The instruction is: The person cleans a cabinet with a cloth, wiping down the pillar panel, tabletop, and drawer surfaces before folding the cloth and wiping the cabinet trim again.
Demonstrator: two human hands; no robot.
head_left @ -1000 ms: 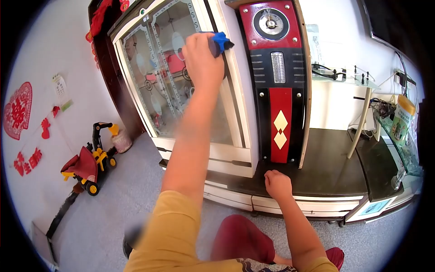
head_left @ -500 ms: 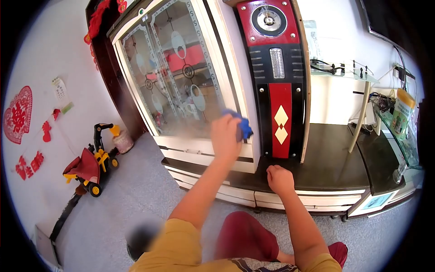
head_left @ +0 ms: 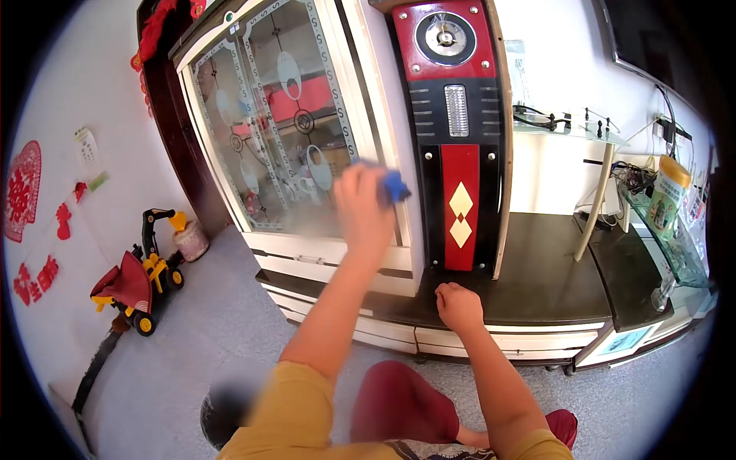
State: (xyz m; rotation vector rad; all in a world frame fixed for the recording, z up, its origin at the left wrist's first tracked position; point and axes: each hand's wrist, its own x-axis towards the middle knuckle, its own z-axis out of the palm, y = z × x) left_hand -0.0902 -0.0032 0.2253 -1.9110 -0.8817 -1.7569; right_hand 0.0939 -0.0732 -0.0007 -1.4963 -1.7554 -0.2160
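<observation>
My left hand [head_left: 362,203] is closed around a crumpled blue cloth [head_left: 395,187], held against the right frame of a white cabinet's [head_left: 399,207] glass door. The glass door [head_left: 303,153] has frosted oval and scroll patterns. Curled into a loose fist, my right hand [head_left: 460,307] rests at the front edge of the dark countertop [head_left: 537,299], with nothing visible in it. Between the two hands, farther back, stands a tall red and black speaker panel [head_left: 458,176] with two pale diamonds.
A toy excavator [head_left: 142,280] stands on the grey floor at left, beside a pinkish container [head_left: 190,241]. To the right are a glass shelf [head_left: 567,126] on a pole, cables [head_left: 640,175] and a yellow-lidded canister [head_left: 669,198]. White drawers [head_left: 506,338] run below the countertop.
My left hand has moved up a little along the door frame with the blue cloth. My right fist stays at the countertop edge. The whole view has shifted slightly.
</observation>
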